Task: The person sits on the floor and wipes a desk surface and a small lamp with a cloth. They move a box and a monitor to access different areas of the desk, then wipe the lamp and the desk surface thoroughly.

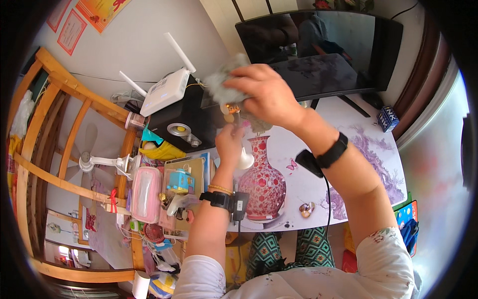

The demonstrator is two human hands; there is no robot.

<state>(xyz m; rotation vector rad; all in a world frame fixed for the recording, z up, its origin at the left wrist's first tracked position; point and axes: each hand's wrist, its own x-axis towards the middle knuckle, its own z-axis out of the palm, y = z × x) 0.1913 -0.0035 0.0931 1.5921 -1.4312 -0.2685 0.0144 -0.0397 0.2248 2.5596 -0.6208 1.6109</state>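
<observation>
White wall (119, 55), vase-printed worktop (294, 202) before the monitor (343, 40); near its left end I see left hand (230, 143) clasping white-based stand (244, 159), right hand (269, 94) gripping grey cloth (220, 83).

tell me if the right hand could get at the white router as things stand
Likely yes: the right hand is up near the white router, and nothing bulky seems to stand between them. It holds a grey cloth, though, so it may need to put that down first.

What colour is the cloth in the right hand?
The cloth is pale greyish green, though blurred; head view.
</observation>
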